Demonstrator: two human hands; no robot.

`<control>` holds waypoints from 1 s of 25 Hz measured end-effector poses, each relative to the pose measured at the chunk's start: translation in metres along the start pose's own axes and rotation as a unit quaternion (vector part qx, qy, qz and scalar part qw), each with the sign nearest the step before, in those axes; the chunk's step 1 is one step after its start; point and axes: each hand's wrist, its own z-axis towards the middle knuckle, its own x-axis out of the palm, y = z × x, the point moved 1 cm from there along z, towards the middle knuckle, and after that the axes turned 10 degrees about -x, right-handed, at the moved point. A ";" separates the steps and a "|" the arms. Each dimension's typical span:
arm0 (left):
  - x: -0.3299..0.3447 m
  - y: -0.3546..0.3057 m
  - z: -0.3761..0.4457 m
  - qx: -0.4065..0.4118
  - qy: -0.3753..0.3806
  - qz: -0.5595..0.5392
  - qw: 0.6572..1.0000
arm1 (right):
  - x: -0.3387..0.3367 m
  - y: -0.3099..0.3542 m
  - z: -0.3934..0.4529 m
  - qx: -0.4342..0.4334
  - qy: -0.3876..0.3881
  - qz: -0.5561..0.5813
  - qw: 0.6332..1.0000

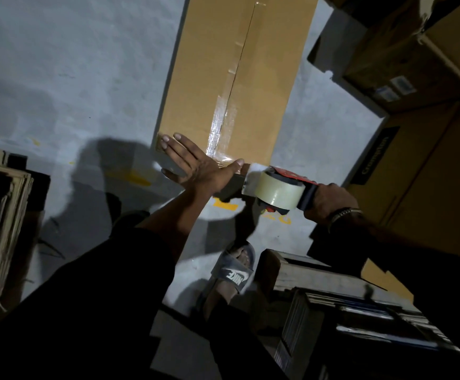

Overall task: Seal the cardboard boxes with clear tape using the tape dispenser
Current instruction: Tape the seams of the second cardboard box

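The long cardboard box (231, 78) lies flat on the floor (72, 64). The left hand (193, 163), fingers spread flat, presses its near end. The right hand (327, 201) closes its grip round the tape dispenser (275, 190) handle at the box edge. The board is light and stiff; the tape (220, 127) is thin and clingy.

The long cardboard box (240, 72) under my left hand (193, 165) is plain tan-brown, with a glossy clear tape strip (220, 127) shining pale along its seam. The tape dispenser (283, 187) in my right hand (330, 201) is red and black, its roll a cloudy yellowish clear. The floor (72, 78) is mottled grey with yellow paint marks. My slide sandal (234, 270) is grey with white lettering.
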 end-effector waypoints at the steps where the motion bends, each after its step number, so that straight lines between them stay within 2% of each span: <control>1: -0.001 -0.002 -0.001 -0.004 0.007 -0.001 1.000 | -0.003 0.002 -0.003 0.004 0.001 0.002 1.000; 3: -0.006 -0.003 -0.007 -0.006 0.006 -0.001 1.000 | -0.010 0.007 -0.005 0.010 -0.005 0.008 1.000; 6: -0.013 -0.006 -0.007 -0.013 0.047 -0.002 0.999 | -0.018 0.011 -0.009 0.019 0.005 0.000 1.000; 11: -0.012 -0.008 -0.012 -0.033 0.007 0.035 0.999 | -0.022 0.018 -0.016 0.028 0.003 -0.018 0.999; 14: -0.010 -0.007 -0.016 -0.022 -0.015 0.030 0.999 | -0.022 0.027 -0.010 0.041 0.005 0.018 0.999; 21: -0.010 -0.012 -0.019 -0.057 -0.053 0.000 0.997 | -0.025 0.039 -0.012 0.082 0.026 0.068 0.994; 25: -0.007 -0.016 -0.018 -0.045 -0.071 -0.008 0.996 | -0.013 0.039 -0.013 0.099 0.046 0.147 0.983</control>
